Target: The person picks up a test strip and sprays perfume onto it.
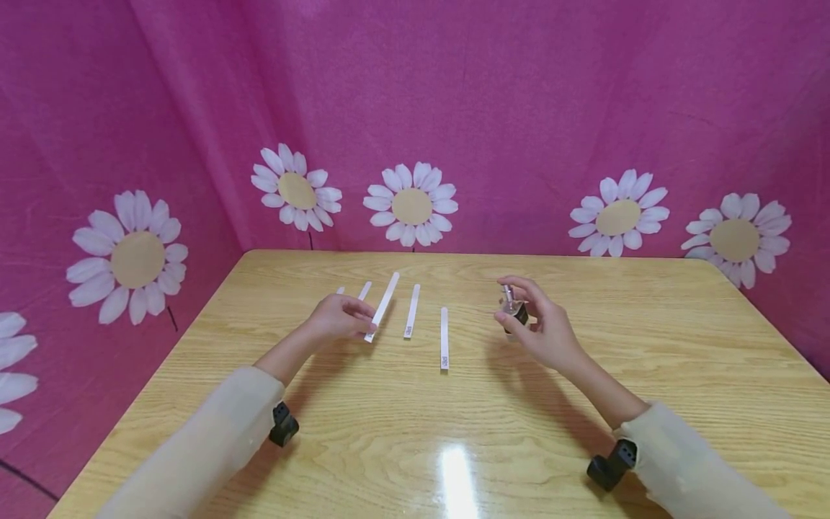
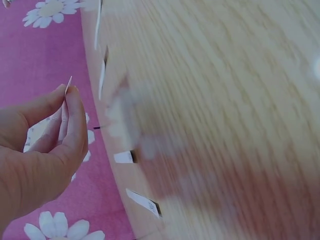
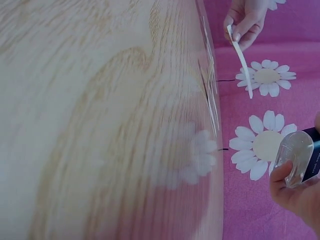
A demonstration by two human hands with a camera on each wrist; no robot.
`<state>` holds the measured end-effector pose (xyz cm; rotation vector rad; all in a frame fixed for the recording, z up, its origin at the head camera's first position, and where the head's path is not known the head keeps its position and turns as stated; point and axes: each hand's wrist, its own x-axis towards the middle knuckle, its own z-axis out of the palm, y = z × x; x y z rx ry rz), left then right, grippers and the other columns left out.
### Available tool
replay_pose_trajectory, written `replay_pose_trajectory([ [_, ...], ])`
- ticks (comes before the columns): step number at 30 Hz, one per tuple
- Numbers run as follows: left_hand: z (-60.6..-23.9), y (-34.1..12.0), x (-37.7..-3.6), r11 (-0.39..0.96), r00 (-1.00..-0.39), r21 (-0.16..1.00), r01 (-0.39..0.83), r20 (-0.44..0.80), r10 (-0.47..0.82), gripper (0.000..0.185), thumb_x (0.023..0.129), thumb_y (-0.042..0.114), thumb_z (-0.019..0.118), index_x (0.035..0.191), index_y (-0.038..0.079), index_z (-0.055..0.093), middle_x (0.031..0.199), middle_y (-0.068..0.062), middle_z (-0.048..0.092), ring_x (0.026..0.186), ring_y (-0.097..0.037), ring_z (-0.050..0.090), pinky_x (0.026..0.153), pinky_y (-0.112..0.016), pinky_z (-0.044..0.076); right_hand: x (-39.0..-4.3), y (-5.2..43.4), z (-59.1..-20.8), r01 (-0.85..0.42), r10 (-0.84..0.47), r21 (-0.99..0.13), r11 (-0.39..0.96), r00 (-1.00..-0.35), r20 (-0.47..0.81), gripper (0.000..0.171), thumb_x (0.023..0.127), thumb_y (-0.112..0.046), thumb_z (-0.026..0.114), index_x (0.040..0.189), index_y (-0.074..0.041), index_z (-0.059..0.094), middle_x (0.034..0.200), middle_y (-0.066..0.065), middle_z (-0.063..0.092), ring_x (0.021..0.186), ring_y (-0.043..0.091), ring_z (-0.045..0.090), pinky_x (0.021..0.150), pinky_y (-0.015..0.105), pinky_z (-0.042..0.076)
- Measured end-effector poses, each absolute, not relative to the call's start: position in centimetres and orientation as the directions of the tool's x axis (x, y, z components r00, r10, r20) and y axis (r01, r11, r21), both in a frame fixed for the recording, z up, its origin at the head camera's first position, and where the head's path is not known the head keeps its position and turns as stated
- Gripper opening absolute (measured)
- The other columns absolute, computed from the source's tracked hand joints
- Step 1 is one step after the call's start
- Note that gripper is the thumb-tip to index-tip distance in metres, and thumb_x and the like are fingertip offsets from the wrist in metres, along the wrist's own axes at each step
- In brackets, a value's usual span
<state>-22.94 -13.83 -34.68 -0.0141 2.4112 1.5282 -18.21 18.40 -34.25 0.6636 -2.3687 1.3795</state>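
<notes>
A: What is the left hand [image 1: 338, 318] doing?

B: It pinches one white strip [image 1: 382, 305] by its near end, thumb against fingertips, fingers curled around it. The left wrist view shows the strip's thin edge poking up between the thumb and forefinger [image 2: 70, 112].

A: Is that strip on the table [image 1: 402, 432]?

B: Its near end is raised in the pinch; the rest slants away toward the far side, left of centre. Whether the far end touches the wood, I cannot tell.

A: And the right hand [image 1: 545, 328]?

B: It grasps a small clear bottle [image 1: 512, 306] above the table, right of centre. Fingers and thumb wrap its body, and the forefinger arches over the top. In the right wrist view the thumb presses against the clear glass, with a dark band at the bottle's side.

A: How do the two hands sit relative to each other?

B: Well apart, with loose strips between them.

A: Which ones?

B: A second strip [image 1: 411, 311] lies flat just right of the held one, and a third strip [image 1: 444, 338] lies nearer and further right. Two short strip ends [image 1: 364, 290] show on the far side of the left hand.

A: Anything behind?

B: A pink cloth [image 1: 519, 108] printed with white daisies hangs round the far and side edges of the table.
</notes>
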Motion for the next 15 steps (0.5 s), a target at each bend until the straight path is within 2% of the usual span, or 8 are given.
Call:
replay_pose_trajectory([
  [7,-35.3,-14.0,-23.3,0.479,-0.951,0.859,-0.183,-0.278,0.136,0.029,0.084,0.003,0.070,0.109,-0.010,0.064,0.085,-0.005,0.064,0.068,-0.006,0.062,0.074,-0.026,0.060,-19.8,19.4,-36.3,-0.537,-0.231,-0.737,0.410,-0.843,0.485,0.048,0.087,0.000,0.066,0.132,-0.008,0.050,0.107,0.020,0.068,0.073,-0.004,0.058,0.035,0.014,0.034],
  [12,-35.9,-14.1,-23.1,0.520,-0.945,0.832,-0.193,-0.300,0.129,0.028,0.083,0.005,0.071,0.107,-0.009,0.065,0.083,-0.006,0.065,0.068,-0.008,0.065,0.075,-0.026,0.060,-19.8,19.6,-36.5,-0.519,-0.228,-0.774,0.363,-0.855,0.467,0.047,0.089,-0.003,0.065,0.132,-0.007,0.049,0.107,0.023,0.066,0.082,-0.006,0.062,0.040,0.019,0.048],
  [15,-36.0,-14.2,-22.9,0.523,-0.947,0.831,-0.191,-0.296,0.125,0.028,0.083,0.004,0.070,0.106,-0.011,0.065,0.084,-0.008,0.068,0.069,-0.008,0.066,0.074,-0.025,0.060,-19.8,19.7,-36.5,-0.507,-0.220,-0.788,0.349,-0.862,0.457,0.046,0.089,-0.003,0.065,0.132,-0.006,0.048,0.109,0.024,0.066,0.086,-0.007,0.062,0.043,0.021,0.051],
])
